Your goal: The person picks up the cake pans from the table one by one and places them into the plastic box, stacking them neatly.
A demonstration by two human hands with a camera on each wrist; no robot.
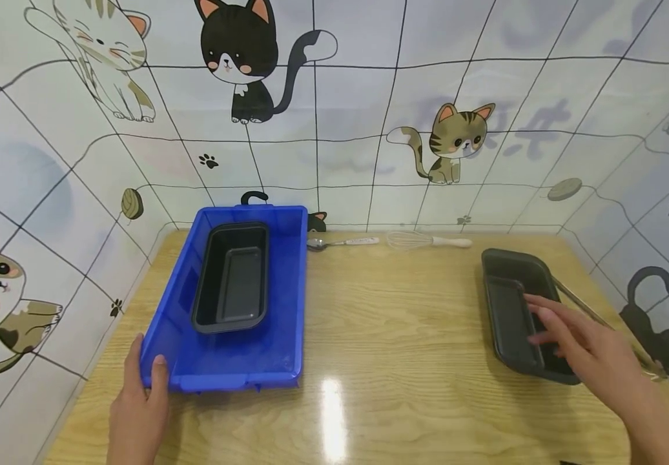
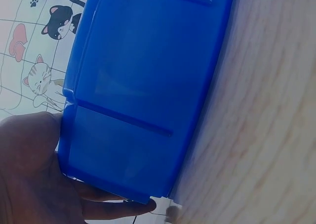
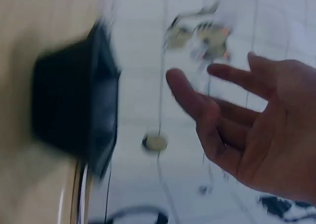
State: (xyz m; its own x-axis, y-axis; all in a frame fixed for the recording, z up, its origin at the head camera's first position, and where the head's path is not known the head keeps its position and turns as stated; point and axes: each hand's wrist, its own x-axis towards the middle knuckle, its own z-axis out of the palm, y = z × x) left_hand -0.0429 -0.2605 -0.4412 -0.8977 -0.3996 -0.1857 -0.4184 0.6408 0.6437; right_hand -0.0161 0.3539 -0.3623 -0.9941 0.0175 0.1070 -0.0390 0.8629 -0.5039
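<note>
My left hand [image 1: 139, 413] grips the near left corner of a blue plastic bin [image 1: 276, 381], its thumb and fingers spread around that corner. The left wrist view shows the bin's outer wall [image 2: 133, 80] with the hand at its end. Inside the bin, toward the left, lies a dark loaf pan [image 1: 259, 278]. On the right side of the table a second dark loaf pan [image 1: 500, 310] stands upright. Over its right side hovers my right hand [image 1: 596, 352], fingers loosely bent and holding nothing. In the right wrist view a gap separates that hand [image 3: 261, 120] from the pan [image 3: 64, 100].
Along the back of the wooden table [image 1: 392, 342] lie a spoon [image 1: 343, 243] and a whisk [image 1: 427, 241] with a pale handle. A long thin metal utensil [image 1: 584, 300] lies right of the second pan. Walls with cat drawings enclose the back and sides.
</note>
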